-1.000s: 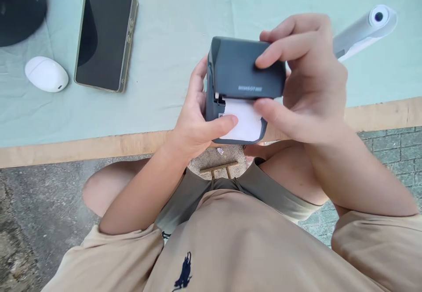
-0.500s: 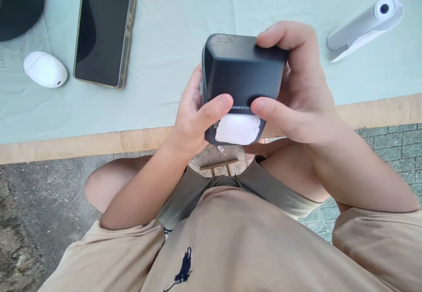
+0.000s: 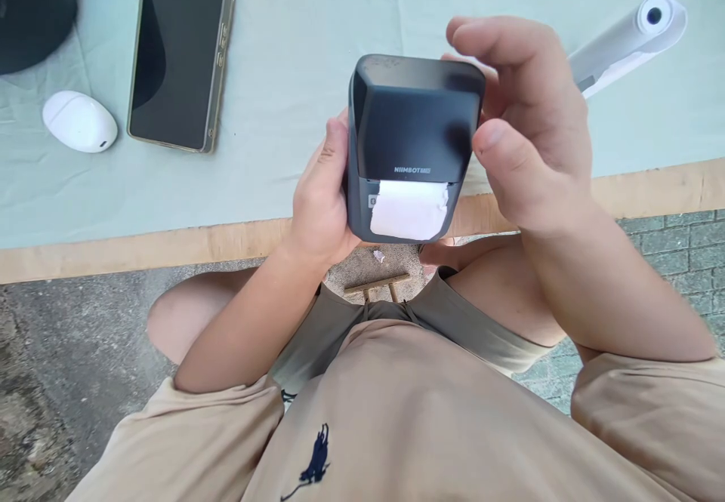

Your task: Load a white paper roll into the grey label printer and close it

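Right now my left hand (image 3: pixel 320 196) is wrapped around the left side of the dark grey, boxy plastic label printer (image 3: pixel 413 143), holding it up over the table's edge, above my lap. My right hand (image 3: pixel 526 132) sits just beside the printer's right side, fingers curled and thumb loose — I can't tell whether it touches the casing. A white strip of paper (image 3: pixel 408 210) pokes out of the slot under the lid. Off past my right hand lies a white paper roll (image 3: pixel 628 41); well to the left of my left hand rest a black smartphone (image 3: pixel 178 56) and a small white oval case (image 3: pixel 79 121). One risk I see — with only one hand truly gripping, the printer could tip and drop off the table's edge.
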Available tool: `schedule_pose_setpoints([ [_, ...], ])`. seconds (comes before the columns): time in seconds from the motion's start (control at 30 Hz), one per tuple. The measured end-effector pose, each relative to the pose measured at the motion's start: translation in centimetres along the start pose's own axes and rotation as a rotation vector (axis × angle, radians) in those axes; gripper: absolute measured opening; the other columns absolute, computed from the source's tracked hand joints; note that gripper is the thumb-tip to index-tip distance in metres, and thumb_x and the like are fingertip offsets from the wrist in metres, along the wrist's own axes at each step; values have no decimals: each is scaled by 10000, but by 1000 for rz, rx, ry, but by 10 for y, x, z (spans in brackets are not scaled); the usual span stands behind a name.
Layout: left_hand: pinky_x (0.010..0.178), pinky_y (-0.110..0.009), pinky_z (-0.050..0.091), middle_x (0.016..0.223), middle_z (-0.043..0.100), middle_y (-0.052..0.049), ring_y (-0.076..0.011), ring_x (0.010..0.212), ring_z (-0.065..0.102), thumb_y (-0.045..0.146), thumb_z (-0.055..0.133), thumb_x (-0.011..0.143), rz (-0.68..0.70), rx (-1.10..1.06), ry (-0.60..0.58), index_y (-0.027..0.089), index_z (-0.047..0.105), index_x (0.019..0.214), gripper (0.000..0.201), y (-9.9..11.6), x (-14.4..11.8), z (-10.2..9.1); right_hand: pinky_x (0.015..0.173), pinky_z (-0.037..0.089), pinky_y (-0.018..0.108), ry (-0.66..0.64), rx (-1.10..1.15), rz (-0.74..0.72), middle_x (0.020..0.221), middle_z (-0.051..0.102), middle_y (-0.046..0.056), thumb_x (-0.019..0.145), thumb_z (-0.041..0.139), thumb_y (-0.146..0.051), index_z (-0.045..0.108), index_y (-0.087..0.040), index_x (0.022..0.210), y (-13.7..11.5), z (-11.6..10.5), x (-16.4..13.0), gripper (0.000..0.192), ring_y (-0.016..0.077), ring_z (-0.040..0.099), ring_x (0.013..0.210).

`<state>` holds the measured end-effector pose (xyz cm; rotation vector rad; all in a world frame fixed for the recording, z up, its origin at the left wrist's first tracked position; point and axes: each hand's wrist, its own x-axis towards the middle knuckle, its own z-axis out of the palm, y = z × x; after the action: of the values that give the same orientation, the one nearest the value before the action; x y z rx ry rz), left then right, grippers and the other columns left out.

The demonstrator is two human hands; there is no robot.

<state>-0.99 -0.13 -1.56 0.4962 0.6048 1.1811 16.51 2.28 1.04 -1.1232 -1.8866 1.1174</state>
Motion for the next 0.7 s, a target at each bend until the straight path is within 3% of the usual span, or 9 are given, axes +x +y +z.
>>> schedule_pose_setpoints([
  [0.1,1110,-363,424,1091,707,-86,-251,1335,486,410,315,997,-29,21,26,140,656,1055,439,0,-1,-2,1047,496,315,-35,54,-174,1392,450,44,845,570,-410,429,-217,1321,3,-2,1,532,166,485,1284],
  [0.27,1073,-366,459,919,708,-32,-248,1266,539,382,431,968,0,41,99,171,661,911,317,-1,-2,-1,1068,497,331,-114,-60,-188,1448,388,10,753,694,-393,373,-274,1377,1,-9,1,712,193,436,1338],
  [0.4,1070,-401,470,931,700,-50,-256,1317,504,388,353,969,-27,-4,25,187,645,885,365,1,1,4,866,555,253,97,-224,-163,1293,507,3,796,645,-455,501,-218,1217,-17,-10,2,505,169,534,1201],
  [0.53,1063,-391,482,966,686,-41,-247,1342,491,312,471,924,-28,11,-8,217,610,979,177,2,2,3,600,503,223,373,-396,-31,1145,520,-18,902,497,-473,480,-276,1145,-33,-10,7,313,54,608,795],
  [0.6,1065,-381,480,930,682,-31,-242,1330,508,264,494,915,-32,25,-5,227,589,1032,155,2,1,0,555,494,239,384,-376,-61,1050,536,-10,930,449,-461,468,-285,1089,-35,-11,11,238,44,593,704],
  [0.7,1058,-370,485,935,682,-37,-241,1314,524,287,434,943,-42,26,-18,209,590,1045,203,1,1,-2,575,488,263,308,-353,-71,974,571,-3,934,450,-383,455,-247,857,-35,-11,12,157,107,645,893],
])
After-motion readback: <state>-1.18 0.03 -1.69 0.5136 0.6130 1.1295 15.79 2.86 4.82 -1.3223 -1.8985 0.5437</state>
